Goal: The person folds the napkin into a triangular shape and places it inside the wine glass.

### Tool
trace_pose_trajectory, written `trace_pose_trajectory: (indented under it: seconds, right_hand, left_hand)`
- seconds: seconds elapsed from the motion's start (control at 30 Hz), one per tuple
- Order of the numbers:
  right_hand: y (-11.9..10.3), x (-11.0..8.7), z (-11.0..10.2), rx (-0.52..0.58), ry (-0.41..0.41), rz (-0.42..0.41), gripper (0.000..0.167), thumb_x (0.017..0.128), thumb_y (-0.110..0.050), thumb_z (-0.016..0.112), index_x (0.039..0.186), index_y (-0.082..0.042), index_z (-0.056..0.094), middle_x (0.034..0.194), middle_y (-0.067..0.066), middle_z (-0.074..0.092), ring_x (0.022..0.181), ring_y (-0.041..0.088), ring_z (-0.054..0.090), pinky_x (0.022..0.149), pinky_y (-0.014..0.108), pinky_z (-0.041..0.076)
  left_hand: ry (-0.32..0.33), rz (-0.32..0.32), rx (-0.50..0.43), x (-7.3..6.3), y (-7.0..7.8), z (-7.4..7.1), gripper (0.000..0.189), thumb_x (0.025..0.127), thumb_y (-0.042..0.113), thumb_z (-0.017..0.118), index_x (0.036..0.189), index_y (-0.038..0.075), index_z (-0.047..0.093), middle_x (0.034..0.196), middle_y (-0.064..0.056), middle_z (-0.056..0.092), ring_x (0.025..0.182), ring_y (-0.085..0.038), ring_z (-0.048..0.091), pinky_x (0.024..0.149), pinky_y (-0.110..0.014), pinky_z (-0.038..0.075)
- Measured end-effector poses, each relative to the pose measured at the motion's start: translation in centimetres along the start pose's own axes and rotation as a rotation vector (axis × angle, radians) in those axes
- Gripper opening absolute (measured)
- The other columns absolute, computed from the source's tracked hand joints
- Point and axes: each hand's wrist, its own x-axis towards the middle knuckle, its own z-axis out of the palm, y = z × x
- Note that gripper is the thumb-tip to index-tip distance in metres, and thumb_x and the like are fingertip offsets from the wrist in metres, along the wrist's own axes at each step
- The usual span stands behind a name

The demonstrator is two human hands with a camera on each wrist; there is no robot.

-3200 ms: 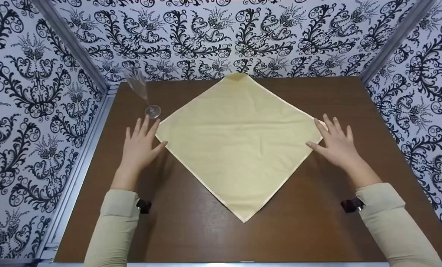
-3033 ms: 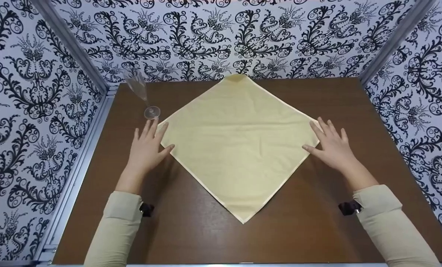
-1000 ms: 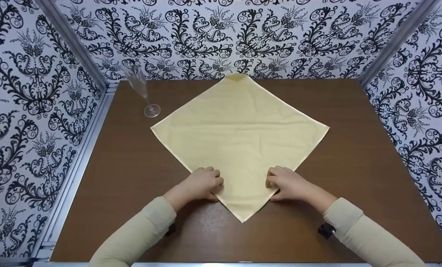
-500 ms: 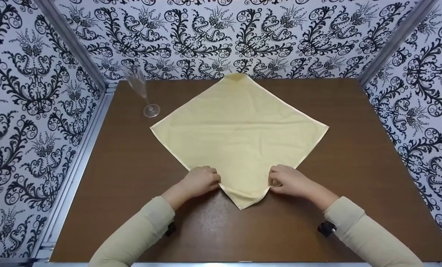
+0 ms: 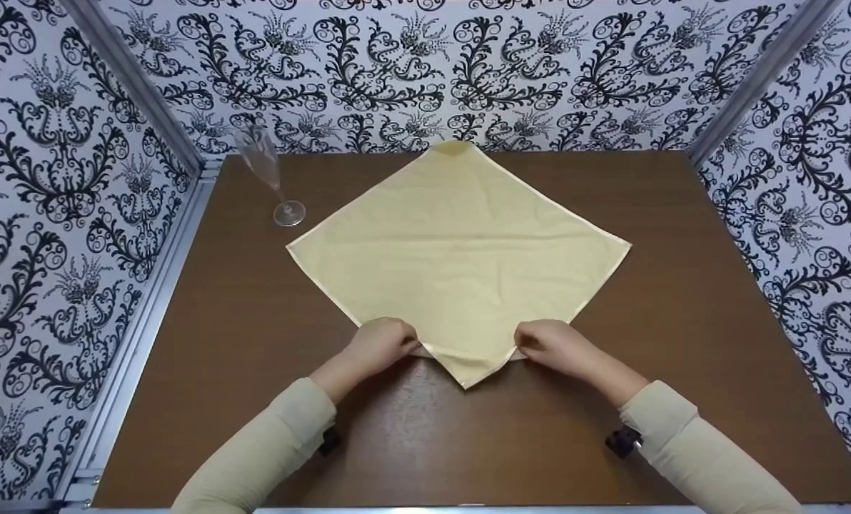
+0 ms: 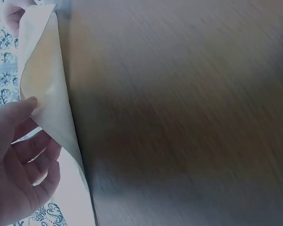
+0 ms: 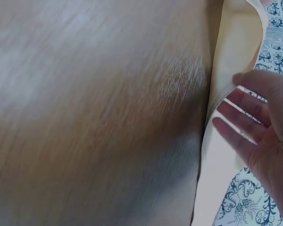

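Note:
A pale yellow cloth napkin (image 5: 454, 257) with light hemmed edges lies spread as a diamond on the brown table, its near part lifted a little. My left hand (image 5: 381, 345) pinches the near-left edge, and my right hand (image 5: 554, 347) pinches the near-right edge. Between them the near corner hangs toward the front. In the left wrist view the thumb of my left hand (image 6: 26, 155) presses on the hem of the napkin (image 6: 56, 103), with the fingers underneath. My right hand (image 7: 262, 113) grips the napkin (image 7: 221, 141) likewise in the right wrist view.
A clear champagne flute (image 5: 268, 171) stands at the back left, close to the napkin's left corner. The brown table (image 5: 682, 321) is bounded at the back and sides by patterned panels (image 5: 425, 71) with metal frame bars.
Both hands went from the side corners to the near edges and took hold of the napkin. Its near edges rose, and the near corner drew back from the table's front.

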Motion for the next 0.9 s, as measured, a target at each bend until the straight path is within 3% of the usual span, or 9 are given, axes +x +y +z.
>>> trace_pose_trajectory:
  seconds: [0.2, 0.4, 0.7, 0.9]
  right_hand:
    - [0.0, 0.3, 0.1, 0.038, 0.063, -0.002, 0.023, 0.079, 0.006, 0.068, 0.078, -0.015, 0.060, 0.074, -0.010, 0.060, 0.067, 0.006, 0.054, 0.061, 0.029, 0.048]
    - [-0.4, 0.7, 0.1, 0.051, 0.058, 0.001, 0.021, 0.078, 0.006, 0.068, 0.080, -0.013, 0.060, 0.077, -0.005, 0.062, 0.071, 0.011, 0.059, 0.064, 0.031, 0.050]
    - [-2.0, 1.9, -0.2, 0.050, -0.021, 0.022, 0.030, 0.082, -0.002, 0.069, 0.112, -0.006, 0.066, 0.093, 0.000, 0.067, 0.086, 0.017, 0.065, 0.074, 0.035, 0.054]
    - [-2.8, 2.8, -0.1, 0.025, 0.026, 0.023, 0.018, 0.087, -0.006, 0.066, 0.105, -0.008, 0.071, 0.091, 0.001, 0.069, 0.081, 0.016, 0.064, 0.072, 0.034, 0.053]
  left_hand:
    - [-0.010, -0.060, -0.050, 0.4, 0.1, -0.2, 0.017, 0.095, 0.023, 0.064, 0.083, 0.015, 0.074, 0.080, 0.003, 0.069, 0.076, -0.018, 0.065, 0.072, -0.036, 0.052]
    - [-0.015, -0.087, -0.054, 0.6, 0.1, -0.3, 0.018, 0.096, 0.025, 0.062, 0.088, 0.015, 0.074, 0.083, 0.002, 0.070, 0.078, -0.019, 0.065, 0.073, -0.038, 0.052]
    - [-0.043, -0.121, -0.097, 0.8, 0.0, -0.8, 0.017, 0.097, 0.022, 0.061, 0.096, 0.013, 0.076, 0.091, 0.002, 0.072, 0.082, -0.015, 0.067, 0.075, -0.032, 0.054]
    - [-0.027, -0.117, -0.098, 0.7, -0.1, -0.7, 0.017, 0.096, 0.022, 0.062, 0.094, 0.013, 0.076, 0.089, 0.001, 0.071, 0.080, -0.018, 0.066, 0.073, -0.035, 0.053]
